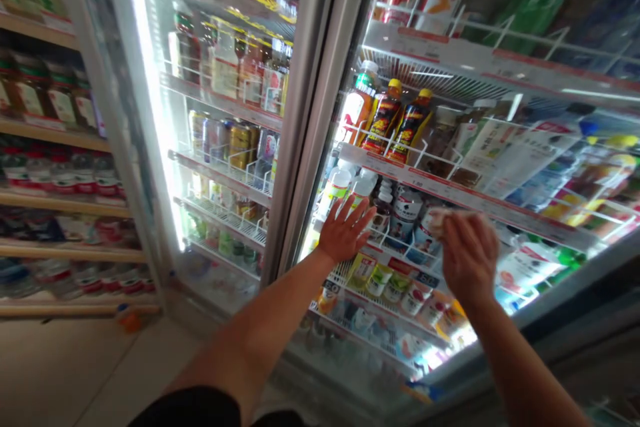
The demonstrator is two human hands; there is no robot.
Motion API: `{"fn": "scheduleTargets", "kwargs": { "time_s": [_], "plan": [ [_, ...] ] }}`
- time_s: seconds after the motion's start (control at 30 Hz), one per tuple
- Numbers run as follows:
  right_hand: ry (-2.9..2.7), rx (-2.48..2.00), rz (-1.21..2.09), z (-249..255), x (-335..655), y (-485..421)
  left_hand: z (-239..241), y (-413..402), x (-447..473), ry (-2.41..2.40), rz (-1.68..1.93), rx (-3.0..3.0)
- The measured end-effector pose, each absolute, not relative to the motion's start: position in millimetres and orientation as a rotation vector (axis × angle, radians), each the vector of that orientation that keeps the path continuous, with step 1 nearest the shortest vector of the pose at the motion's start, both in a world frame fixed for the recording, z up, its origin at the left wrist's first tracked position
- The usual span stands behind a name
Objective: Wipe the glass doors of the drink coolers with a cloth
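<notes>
My left hand [345,231] is spread out, palm forward, over the glass door [340,353] of a drinks cooler. It appears to rest on the glass near the metal frame [320,113]. Farther right, my right hand [470,253] is closed, slightly blurred, around a small pale wad [439,221] that looks like cloth. It is also at the glass. Behind the hands stand bottles in rows, among them a dark bottle with a yellow cap [383,113] and a white-labelled bottle [406,210].
Beside the frame is a second cooler section with canned drinks [240,147] on wire shelves. Wooden shelves [60,210] of bottles stand at the far left. A small orange object [129,320] lies on the tiled floor [55,373].
</notes>
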State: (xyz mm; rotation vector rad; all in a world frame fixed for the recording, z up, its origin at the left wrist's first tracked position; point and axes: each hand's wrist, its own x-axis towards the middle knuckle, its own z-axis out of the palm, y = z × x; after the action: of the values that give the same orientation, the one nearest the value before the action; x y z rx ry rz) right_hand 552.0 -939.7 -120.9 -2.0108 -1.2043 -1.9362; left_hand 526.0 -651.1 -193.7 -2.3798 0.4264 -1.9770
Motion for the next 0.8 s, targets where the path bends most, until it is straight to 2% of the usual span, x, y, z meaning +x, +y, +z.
{"fn": "scheduleTargets", "kwargs": {
  "time_s": [0.07, 0.13, 0.23, 0.3, 0.37, 0.43, 0.53, 0.6, 0.7, 0.8],
  "plan": [
    [-0.974, -1.82, -2.021, -93.5, 564.9, -957.0, -194.5, -651.2, 526.7, 0.417, -1.963, -2.405],
    [-0.824, -1.696, -2.04, -93.9, 569.2, -963.9, -195.1, -651.3, 527.1, 0.412, -1.953, -2.418],
    [-0.882, -1.732, -1.98, -148.6, 553.5, -955.8, -195.8, -651.2, 527.1, 0.407, -1.935, -2.442],
    [-1.24, -1.978, -1.789, -188.9, 538.4, -949.1, -196.3, -650.9, 527.1, 0.398, -1.915, -2.464],
    [-1.534, -2.181, -1.612, -201.9, 531.6, -951.4, -196.6, -650.8, 527.2, 0.387, -1.9, -2.474],
    [-1.464, -2.16, -1.701, -180.9, 537.3, -964.3, -196.6, -651.0, 527.5, 0.369, -1.902, -2.448],
    [-0.961, -1.879, -1.995, -126.3, 556.7, -988.0, -196.1, -651.6, 527.8, 0.345, -1.931, -2.388],
    [-0.713, -1.769, -2.06, -114.3, 562.7, -993.5, -195.6, -651.9, 527.8, 0.353, -1.944, -2.377],
    [-0.688, -1.815, -2.04, -158.4, 550.9, -981.4, -194.9, -651.9, 526.9, 0.342, -1.922, -2.387],
    [-1.266, -2.084, -1.789, -218.8, 531.5, -966.1, -194.0, -652.1, 525.8, 0.343, -1.919, -2.387]
  ]
}}
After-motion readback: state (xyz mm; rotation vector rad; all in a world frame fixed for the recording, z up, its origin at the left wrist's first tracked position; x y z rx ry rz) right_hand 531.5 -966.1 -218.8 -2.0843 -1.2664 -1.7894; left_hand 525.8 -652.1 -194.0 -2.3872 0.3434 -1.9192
